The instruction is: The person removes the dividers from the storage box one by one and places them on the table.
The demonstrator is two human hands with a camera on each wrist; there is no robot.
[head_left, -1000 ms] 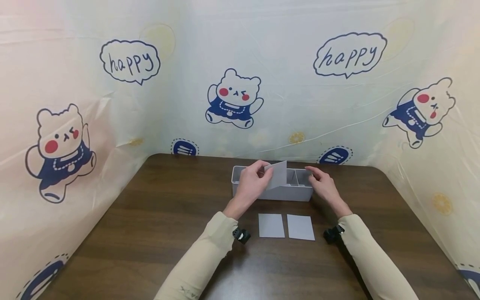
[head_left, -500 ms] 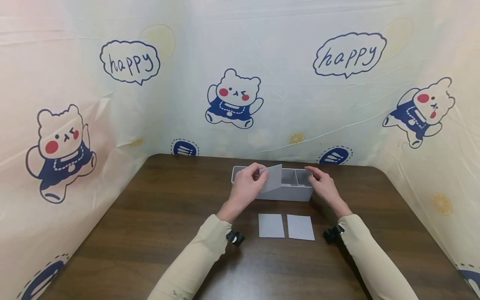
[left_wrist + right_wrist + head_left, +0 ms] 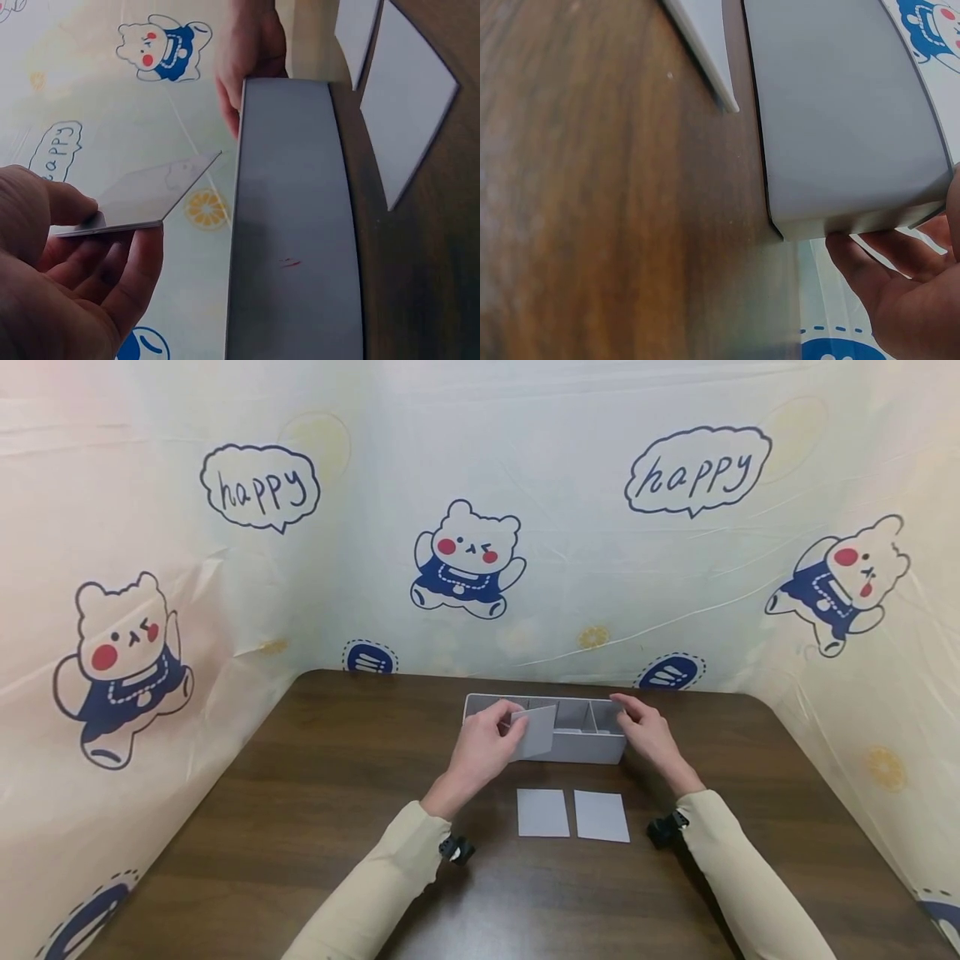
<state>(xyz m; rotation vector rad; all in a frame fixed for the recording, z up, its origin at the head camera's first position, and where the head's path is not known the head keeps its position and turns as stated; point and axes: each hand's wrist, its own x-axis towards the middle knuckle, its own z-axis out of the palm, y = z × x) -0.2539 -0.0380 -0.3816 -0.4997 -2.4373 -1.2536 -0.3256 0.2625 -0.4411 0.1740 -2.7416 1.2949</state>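
Observation:
A long light-grey storage box (image 3: 588,748) stands near the back of the table, with upright dividers inside its open top. My left hand (image 3: 482,752) pinches a thin flat grey panel (image 3: 537,732) between thumb and fingers, tilted in front of the box's left part. In the left wrist view this panel (image 3: 146,196) sits beside the rim, outside the box. At the box's right end my right hand (image 3: 651,737) grips the end wall, its fingertips against that wall in the right wrist view. Two flat white panels (image 3: 543,812) lie side by side before the box.
The dark wooden table (image 3: 337,777) ends at a back edge close behind the box. A printed curtain (image 3: 570,568) with bears and "happy" bubbles hangs around the table. Each wrist wears a small black camera (image 3: 666,829).
My left hand has drawn the grey panel left and down, from over the box to in front of it. The right hand, box and two white panels have stayed put.

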